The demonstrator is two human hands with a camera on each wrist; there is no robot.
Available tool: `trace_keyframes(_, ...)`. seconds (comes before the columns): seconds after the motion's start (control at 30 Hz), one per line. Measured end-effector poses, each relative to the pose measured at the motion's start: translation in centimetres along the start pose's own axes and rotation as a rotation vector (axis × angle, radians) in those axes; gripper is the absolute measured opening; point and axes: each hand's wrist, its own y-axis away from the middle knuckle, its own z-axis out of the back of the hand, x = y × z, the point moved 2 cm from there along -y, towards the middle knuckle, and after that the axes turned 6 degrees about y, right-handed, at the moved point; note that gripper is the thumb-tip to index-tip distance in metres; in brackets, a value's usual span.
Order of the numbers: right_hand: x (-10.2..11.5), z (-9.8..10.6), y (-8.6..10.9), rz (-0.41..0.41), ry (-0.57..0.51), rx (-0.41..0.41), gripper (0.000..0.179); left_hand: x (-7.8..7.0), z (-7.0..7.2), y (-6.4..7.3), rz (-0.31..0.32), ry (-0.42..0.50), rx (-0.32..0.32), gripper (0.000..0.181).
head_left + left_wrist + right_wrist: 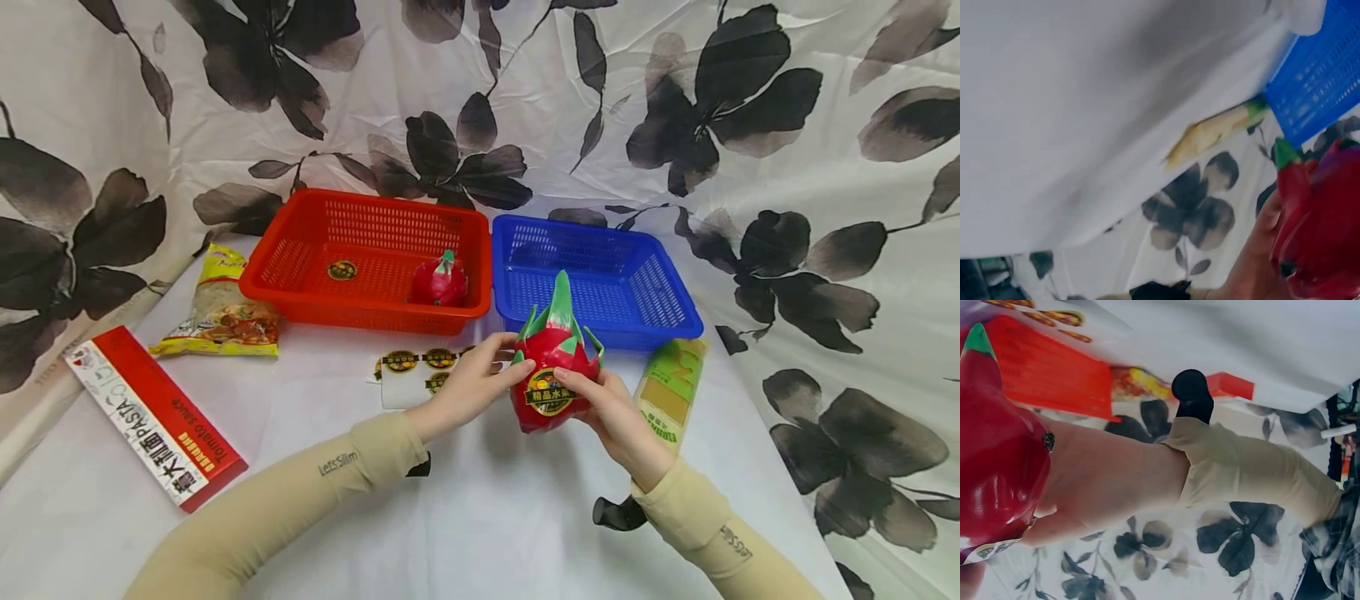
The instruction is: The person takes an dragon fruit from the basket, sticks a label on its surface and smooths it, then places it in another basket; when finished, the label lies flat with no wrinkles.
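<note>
Above the table, both hands hold a red dragon fruit (540, 354) with green leaf tips and a round black-and-gold sticker (550, 392) on its front. My left hand (476, 375) grips its left side, the thumb on the skin. On the other side, my right hand (611, 408) grips the fruit with the thumb at the sticker's edge. In the left wrist view the dragon fruit (1325, 225) fills the lower right; in the right wrist view the dragon fruit (997, 450) hides most of the left hand. A sheet of stickers (405, 387) lies near my left hand.
A red basket (360, 315) holds another dragon fruit (440, 282) and a loose sticker (342, 270). Right of it stands a blue basket (607, 332). A yellow food bag (225, 308) and a red-and-white pasta box (157, 417) lie left; a green-and-yellow packet (672, 387) lies right.
</note>
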Motion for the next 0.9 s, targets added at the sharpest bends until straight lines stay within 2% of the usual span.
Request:
trace_keyframes(0.07,0.1,0.4,-0.2,-0.005,0.004,-0.012,0.055,0.0,0.0,-0.5,-0.017,-0.092,0.013,0.059)
trace_keyframes(0.13,0.2,0.8,-0.5,-0.011,0.011,-0.027,0.056,0.1,0.0,-1.0,-0.059,-0.195,0.022,0.06)
trace_keyframes(0.3,0.2,1.8,-1.1,-0.02,0.03,-0.073,0.06,0.7,0.4,-2.2,-0.252,-0.468,-0.018,0.055)
trace_keyframes(0.4,0.3,2.5,-1.3,-0.032,0.037,-0.098,0.064,1.1,0.5,-2.9,-0.326,-0.593,-0.06,0.052)
trace_keyframes(0.53,0.3,3.3,-1.7,-0.033,0.042,-0.121,0.069,1.5,0.4,-4.1,-0.359,-0.722,-0.081,0.052)
trace_keyframes(0.67,0.4,3.9,-2.3,-0.028,0.038,-0.139,0.07,1.8,0.8,-5.1,-0.356,-0.837,-0.105,0.05)
trace_keyframes(0.77,0.3,4.5,-2.8,-0.028,0.044,-0.159,0.071,2.2,1.1,-5.9,-0.389,-0.929,-0.122,0.046)
trace_keyframes(0.9,0.2,5.3,-3.2,-0.037,0.055,-0.195,0.073,2.7,1.2,-6.8,-0.443,-1.04,-0.088,0.046)
